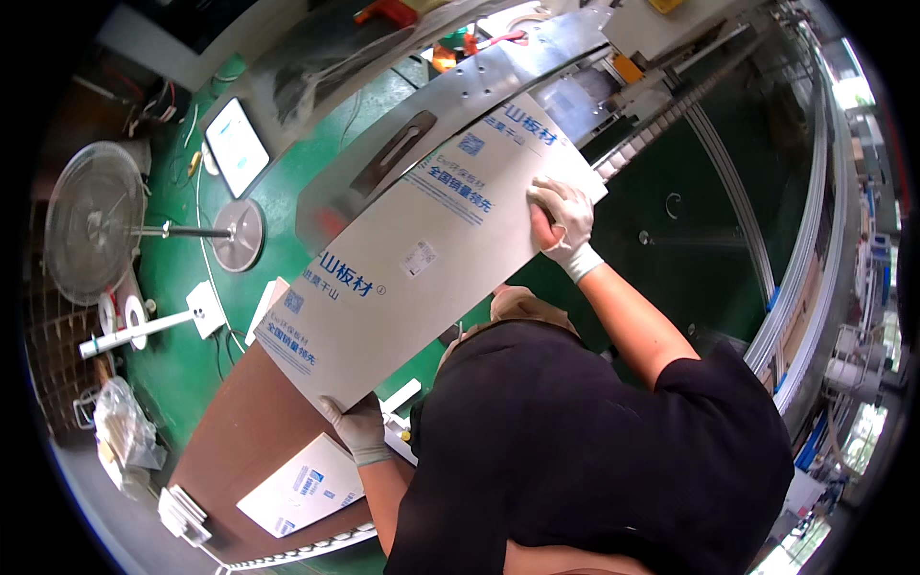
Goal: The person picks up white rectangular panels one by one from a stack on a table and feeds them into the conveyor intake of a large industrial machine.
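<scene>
A long white board with blue printing and a small paper label lies tilted across the middle of the view, running from lower left to upper right. My left hand, in a pale work glove, grips its near left corner. The glove on my right hand leaves the thumb bare, and that hand is closed on the board's right-hand edge, near its far end. The board's far end rests at a grey metal machine table with a dark slot. How the fingers curl underneath is hidden.
A second white board lies on a brown surface at lower left. A tablet and a clear round disc on a stand are farther left over a green floor. Metal rails run along the right.
</scene>
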Tool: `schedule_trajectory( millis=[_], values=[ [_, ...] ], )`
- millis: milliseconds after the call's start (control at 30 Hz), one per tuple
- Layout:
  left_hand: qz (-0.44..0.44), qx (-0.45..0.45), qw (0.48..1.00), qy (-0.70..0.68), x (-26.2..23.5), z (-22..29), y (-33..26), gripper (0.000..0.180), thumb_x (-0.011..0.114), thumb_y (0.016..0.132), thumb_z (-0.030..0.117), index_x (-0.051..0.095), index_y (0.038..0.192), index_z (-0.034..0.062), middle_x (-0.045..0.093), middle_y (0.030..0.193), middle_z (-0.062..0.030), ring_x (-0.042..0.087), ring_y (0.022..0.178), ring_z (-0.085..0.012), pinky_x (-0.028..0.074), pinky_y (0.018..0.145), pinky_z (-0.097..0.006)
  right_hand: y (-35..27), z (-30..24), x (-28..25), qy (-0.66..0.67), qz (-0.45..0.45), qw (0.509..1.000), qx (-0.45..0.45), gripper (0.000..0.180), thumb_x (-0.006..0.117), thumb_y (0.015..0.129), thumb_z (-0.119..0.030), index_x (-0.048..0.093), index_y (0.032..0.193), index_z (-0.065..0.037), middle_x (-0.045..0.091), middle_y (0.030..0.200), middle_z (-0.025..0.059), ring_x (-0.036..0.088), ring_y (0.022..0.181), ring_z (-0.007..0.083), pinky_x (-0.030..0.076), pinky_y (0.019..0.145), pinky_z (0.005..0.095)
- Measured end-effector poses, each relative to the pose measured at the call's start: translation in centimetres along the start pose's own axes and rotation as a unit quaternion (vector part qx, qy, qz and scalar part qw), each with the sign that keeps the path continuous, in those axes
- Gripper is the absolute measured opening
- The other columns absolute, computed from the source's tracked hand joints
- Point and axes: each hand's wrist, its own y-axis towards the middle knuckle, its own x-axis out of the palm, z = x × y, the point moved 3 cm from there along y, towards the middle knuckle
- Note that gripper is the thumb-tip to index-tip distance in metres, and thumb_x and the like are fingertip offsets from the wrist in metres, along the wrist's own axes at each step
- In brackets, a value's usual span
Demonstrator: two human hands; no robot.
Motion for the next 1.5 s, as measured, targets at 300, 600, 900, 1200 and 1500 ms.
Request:
schedule_trajectory(
  millis=[300,600,900,1200,1500],
  values=[
    [-0.032,0.089,0.946,0.309,3.4,5.0,1.9,0.057,0.048,0.107,0.039,0.044,0.15,0.0025,0.048,0.151,-0.0164,0.04,0.145,-0.0322,0.032,0.119,-0.043,1.1,2.7,-0.3,-0.018,0.008,0.999,0.03,0.023,0.065,0.077,-0.016,0.074,0.098,-0.015,0.075,0.112,0.0058,0.069,0.097,0.0276,0.049,0.087,0.0413],
    [-0.13,0.365,0.421,0.82,6.3,6.8,11.1,0.064,0.044,0.107,0.034,0.026,0.161,0.0041,0.017,0.169,-0.0233,0.01,0.157,-0.0415,0.014,0.126,-0.052,2.8,4.9,-0.9,-0.032,0.045,0.998,0.032,0.017,0.063,0.076,-0.011,0.074,0.089,-0.013,0.076,0.101,0.0069,0.069,0.094,0.0284,0.049,0.088,0.0404],
    [-0.181,0.398,0.376,0.817,9.6,4.9,13.2,0.062,0.04,0.107,0.032,0.028,0.16,0.0024,0.022,0.167,-0.0236,0.012,0.155,-0.0474,0.016,0.125,-0.055,3.1,6.9,-0.3,0.01,0.074,0.997,0.008,0.021,0.06,0.08,-0.007,0.075,0.094,-0.009,0.075,0.106,0.0122,0.069,0.105,0.0345,0.051,0.095,0.044],
    [-0.266,0.486,0.35,0.755,16.7,-2.6,16.5,0.073,0.048,0.101,0.044,0.03,0.16,0.0054,0.032,0.164,-0.021,0.017,0.155,-0.0441,0.014,0.126,-0.054,3.9,18.5,-0.8,-0.134,0.24,0.956,0.1,0.022,0.066,0.084,-0.002,0.074,0.103,-0.007,0.073,0.108,0.0134,0.068,0.099,0.036,0.054,0.09,0.0437],
    [-0.32,0.42,0.356,0.771,23.4,-7.4,15.7,0.077,0.058,0.093,0.052,0.04,0.151,0.0045,0.039,0.157,-0.0197,0.031,0.147,-0.0425,0.021,0.122,-0.057,-1.6,1.7,6.7,-0.063,0.102,0.977,0.173,0.017,0.065,0.088,-0.018,0.076,0.1,-0.012,0.073,0.113,0.0063,0.06,0.122,0.0315,0.01,0.126,0.0541]
  ],
)
